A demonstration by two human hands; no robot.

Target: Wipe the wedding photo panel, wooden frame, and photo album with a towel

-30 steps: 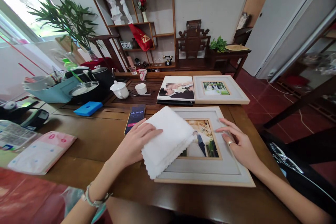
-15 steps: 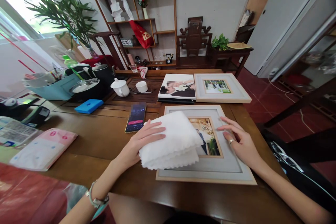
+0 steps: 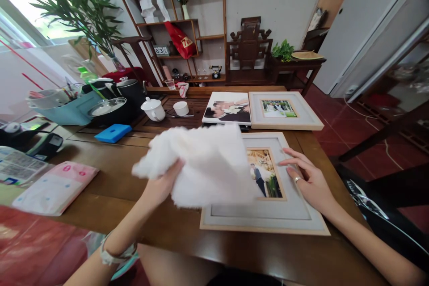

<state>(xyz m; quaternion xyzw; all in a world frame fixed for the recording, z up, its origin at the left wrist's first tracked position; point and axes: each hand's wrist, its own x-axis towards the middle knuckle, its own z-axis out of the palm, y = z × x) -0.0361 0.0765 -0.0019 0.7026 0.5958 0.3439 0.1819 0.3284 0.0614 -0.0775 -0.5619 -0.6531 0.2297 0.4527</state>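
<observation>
Two hands (image 3: 164, 183) (image 3: 310, 182), one white cloth (image 3: 211, 165), two framed pictures (image 3: 264, 174) (image 3: 281, 109)

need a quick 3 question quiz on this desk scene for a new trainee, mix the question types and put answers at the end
1. Which hand holds the white cloth?
2. True or false: the right hand is at the right side of the nearer picture frame.
3. Fill in: the right hand wears a ____ on a finger.

Key:
1. The left hand
2. True
3. ring
</observation>
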